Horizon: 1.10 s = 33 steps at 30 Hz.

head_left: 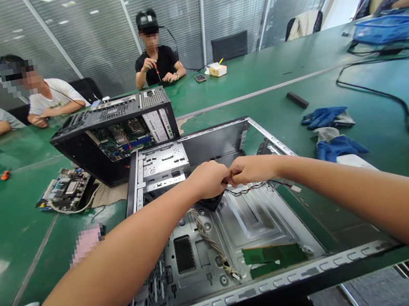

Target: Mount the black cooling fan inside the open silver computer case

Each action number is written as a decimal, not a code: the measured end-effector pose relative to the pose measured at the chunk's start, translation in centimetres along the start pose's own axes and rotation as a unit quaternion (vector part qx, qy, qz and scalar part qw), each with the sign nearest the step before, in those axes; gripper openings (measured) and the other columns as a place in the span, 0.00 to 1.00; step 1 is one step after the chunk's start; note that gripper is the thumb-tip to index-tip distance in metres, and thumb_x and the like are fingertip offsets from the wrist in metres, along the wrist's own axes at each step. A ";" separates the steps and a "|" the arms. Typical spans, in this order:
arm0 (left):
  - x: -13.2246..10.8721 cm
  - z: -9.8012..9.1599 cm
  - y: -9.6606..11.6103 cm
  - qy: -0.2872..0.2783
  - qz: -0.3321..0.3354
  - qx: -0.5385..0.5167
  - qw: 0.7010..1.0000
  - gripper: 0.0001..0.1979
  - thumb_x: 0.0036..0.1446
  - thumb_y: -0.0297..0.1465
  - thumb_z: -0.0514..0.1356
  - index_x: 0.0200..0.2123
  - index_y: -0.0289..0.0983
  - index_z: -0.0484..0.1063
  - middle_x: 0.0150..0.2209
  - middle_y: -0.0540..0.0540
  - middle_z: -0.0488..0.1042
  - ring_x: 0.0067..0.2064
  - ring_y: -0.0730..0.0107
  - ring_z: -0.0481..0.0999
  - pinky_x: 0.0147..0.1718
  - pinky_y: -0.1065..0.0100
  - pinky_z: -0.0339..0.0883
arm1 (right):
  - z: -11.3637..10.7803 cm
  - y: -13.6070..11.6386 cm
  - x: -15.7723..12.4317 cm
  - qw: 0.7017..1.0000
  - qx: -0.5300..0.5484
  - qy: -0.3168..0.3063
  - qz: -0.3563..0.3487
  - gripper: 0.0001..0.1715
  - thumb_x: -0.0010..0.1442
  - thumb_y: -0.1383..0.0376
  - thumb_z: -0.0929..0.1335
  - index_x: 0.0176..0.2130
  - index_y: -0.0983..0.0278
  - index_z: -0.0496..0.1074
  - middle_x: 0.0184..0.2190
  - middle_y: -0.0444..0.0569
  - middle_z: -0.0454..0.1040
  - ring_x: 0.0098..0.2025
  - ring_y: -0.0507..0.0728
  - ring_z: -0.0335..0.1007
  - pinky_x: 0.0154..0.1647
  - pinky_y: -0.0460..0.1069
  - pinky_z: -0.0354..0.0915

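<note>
An open metal computer case (pixel 274 278) lies flat on the green table in front of me. My left hand (pixel 209 178) and my right hand (pixel 250 168) meet knuckle to knuckle above the case's middle, both closed. Under them sits a dark part (pixel 213 203), mostly hidden, with a thin multi-coloured wire (pixel 261 185) trailing to the right. What the fingers grip is hidden. A braided cable (pixel 210 241) runs along the case floor, and two green memory sticks (pixel 274 257) lie near the case's front edge.
A second black computer case (pixel 114 132) stands behind, with a loose circuit board (pixel 66 189) to its left. Blue gloves (pixel 329 131) lie to the right, a black cable (pixel 388 97) and a blue basket (pixel 388 28) beyond. Three people sit across the table.
</note>
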<state>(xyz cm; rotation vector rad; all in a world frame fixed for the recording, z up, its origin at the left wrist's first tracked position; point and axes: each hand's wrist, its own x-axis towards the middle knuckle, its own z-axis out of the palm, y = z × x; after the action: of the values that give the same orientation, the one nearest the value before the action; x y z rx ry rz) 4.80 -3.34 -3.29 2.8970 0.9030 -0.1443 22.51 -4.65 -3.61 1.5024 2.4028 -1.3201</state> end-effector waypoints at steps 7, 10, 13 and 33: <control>0.2 0.3 -0.1 0.005 0.012 -0.007 1.000 0.11 0.52 0.29 0.58 0.36 0.43 0.80 0.34 0.46 0.81 0.36 0.61 0.79 0.33 0.67 0.67 | -0.1 0.0 0.0 1.000 -0.018 -0.010 0.004 0.11 0.47 0.64 0.63 0.28 0.65 0.73 0.19 0.41 0.59 0.23 0.51 0.51 0.25 0.49 0.47; 0.1 0.2 -0.1 0.003 0.012 -0.012 1.000 0.12 0.51 0.28 0.58 0.37 0.43 0.80 0.34 0.46 0.81 0.37 0.60 0.79 0.33 0.67 0.66 | 0.0 0.1 0.0 1.000 -0.017 -0.009 0.008 0.12 0.47 0.64 0.63 0.28 0.65 0.74 0.19 0.41 0.58 0.23 0.51 0.50 0.26 0.49 0.46; 0.1 0.2 0.0 0.002 0.008 -0.014 1.000 0.13 0.51 0.28 0.57 0.36 0.43 0.80 0.34 0.46 0.81 0.37 0.59 0.79 0.32 0.67 0.66 | 0.0 0.0 0.0 1.000 -0.018 -0.012 0.017 0.12 0.47 0.64 0.63 0.28 0.65 0.74 0.19 0.40 0.56 0.23 0.51 0.49 0.25 0.49 0.46; 0.5 1.1 0.0 0.024 -0.018 -0.011 1.000 0.10 0.52 0.30 0.59 0.35 0.41 0.79 0.33 0.44 0.81 0.37 0.60 0.79 0.33 0.67 0.67 | -0.1 -0.2 0.0 0.999 -0.017 -0.008 0.045 0.09 0.49 0.65 0.63 0.28 0.65 0.72 0.19 0.41 0.57 0.23 0.51 0.51 0.25 0.49 0.46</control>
<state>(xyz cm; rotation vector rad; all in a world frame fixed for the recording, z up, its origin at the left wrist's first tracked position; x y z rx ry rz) 5.13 -3.25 -4.46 2.8763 0.9571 -0.0686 22.36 -4.64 -3.44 1.5644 2.3068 -1.2626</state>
